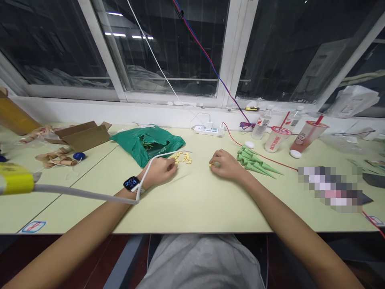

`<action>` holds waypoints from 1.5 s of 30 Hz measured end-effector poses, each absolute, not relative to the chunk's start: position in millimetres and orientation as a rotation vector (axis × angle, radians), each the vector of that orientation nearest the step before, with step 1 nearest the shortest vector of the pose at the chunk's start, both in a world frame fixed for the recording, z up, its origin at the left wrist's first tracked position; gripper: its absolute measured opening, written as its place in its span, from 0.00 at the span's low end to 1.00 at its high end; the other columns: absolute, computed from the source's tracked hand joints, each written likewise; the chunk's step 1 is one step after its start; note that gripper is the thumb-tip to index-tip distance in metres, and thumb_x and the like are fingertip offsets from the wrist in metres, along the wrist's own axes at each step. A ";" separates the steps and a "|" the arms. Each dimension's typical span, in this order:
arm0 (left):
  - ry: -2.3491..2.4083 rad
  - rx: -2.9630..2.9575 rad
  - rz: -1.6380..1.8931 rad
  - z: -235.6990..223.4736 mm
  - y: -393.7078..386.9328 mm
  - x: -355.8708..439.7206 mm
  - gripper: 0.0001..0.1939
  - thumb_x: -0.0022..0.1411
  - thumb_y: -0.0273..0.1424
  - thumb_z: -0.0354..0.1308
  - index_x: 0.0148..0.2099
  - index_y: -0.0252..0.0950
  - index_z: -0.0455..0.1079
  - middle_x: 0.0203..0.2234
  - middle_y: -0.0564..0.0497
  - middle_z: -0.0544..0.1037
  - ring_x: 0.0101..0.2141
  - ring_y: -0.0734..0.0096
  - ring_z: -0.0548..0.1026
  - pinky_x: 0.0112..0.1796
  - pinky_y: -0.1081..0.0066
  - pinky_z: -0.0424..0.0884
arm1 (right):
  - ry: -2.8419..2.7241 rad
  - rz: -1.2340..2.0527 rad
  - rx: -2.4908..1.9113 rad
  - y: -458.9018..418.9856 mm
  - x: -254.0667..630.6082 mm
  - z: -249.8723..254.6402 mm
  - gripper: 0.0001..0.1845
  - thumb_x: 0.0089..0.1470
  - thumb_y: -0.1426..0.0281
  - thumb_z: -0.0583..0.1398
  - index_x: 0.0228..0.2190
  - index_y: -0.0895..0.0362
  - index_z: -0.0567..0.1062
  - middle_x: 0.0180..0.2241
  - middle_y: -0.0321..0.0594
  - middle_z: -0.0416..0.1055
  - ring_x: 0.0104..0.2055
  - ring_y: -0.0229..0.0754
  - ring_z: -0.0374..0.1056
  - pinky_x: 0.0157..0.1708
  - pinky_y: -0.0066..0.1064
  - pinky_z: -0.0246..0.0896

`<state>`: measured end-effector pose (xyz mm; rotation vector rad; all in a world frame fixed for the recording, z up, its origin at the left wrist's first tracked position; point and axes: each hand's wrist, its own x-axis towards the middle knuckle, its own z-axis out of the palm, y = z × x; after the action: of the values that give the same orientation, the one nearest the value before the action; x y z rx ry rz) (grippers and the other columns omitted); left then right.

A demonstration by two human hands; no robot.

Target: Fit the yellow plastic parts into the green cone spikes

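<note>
Two bare hands rest on the worktop (192, 200) in the head view. Loose yellow pieces (184, 158) lie in a small scatter just beside the left hand (161, 170), whose curled fingers (173, 167) touch its edge; whether they grip one, I cannot tell. The right hand (227, 165) pinches a yellow piece (211, 164) in its closed fingers (217, 164). To the right, green cones (255, 162) lie grouped, their points aimed right. Far left of them, an open green plastic bag (144, 145) holds more small pieces, so some appear left to handle.
</note>
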<state>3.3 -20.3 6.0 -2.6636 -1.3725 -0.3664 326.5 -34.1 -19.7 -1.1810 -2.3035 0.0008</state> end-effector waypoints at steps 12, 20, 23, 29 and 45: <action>-1.380 -2.704 -0.335 9.6 -23.3 5.2 0.17 0.70 0.39 0.48 0.29 0.39 0.67 0.24 0.48 0.78 0.24 0.63 0.73 0.27 0.65 0.55 | -2.330 -0.104 -1.188 -31.2 321.0 -29.5 0.08 0.59 0.74 0.60 0.37 0.55 0.81 0.37 0.44 0.72 0.42 0.47 0.65 0.46 0.38 0.61; -1.340 -2.727 -0.387 6.7 -20.1 3.3 0.18 0.70 0.39 0.48 0.28 0.39 0.65 0.22 0.48 0.77 0.23 0.65 0.72 0.27 0.66 0.54 | -2.351 -0.143 -1.180 -32.8 317.3 -28.7 0.09 0.59 0.76 0.59 0.36 0.56 0.81 0.37 0.45 0.72 0.42 0.47 0.64 0.45 0.38 0.60; -1.337 -2.726 -0.409 6.1 -19.7 1.9 0.18 0.70 0.39 0.48 0.29 0.39 0.66 0.23 0.48 0.77 0.23 0.65 0.71 0.28 0.66 0.54 | -2.363 -0.151 -1.160 -33.6 314.9 -27.3 0.09 0.61 0.74 0.59 0.36 0.56 0.80 0.37 0.44 0.72 0.42 0.46 0.64 0.44 0.37 0.59; -1.306 -2.732 -0.479 6.1 -18.6 -0.3 0.17 0.70 0.38 0.48 0.28 0.39 0.65 0.22 0.50 0.75 0.23 0.66 0.69 0.28 0.66 0.53 | -2.319 -0.131 -1.073 -37.1 306.3 -25.2 0.07 0.65 0.70 0.57 0.38 0.55 0.77 0.37 0.44 0.73 0.42 0.45 0.66 0.43 0.36 0.60; -1.020 -2.882 -0.684 20.9 -47.5 53.0 0.15 0.73 0.43 0.51 0.49 0.38 0.69 0.31 0.51 0.77 0.32 0.66 0.75 0.34 0.68 0.63 | -1.337 1.188 -0.925 -50.3 254.3 -31.4 0.14 0.53 0.57 0.66 0.30 0.55 0.73 0.24 0.35 0.75 0.28 0.39 0.73 0.32 0.31 0.68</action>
<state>53.0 -47.5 20.9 -2.8817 -1.0196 -0.6844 254.3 -50.3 -31.4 -0.9255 -1.3374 1.1881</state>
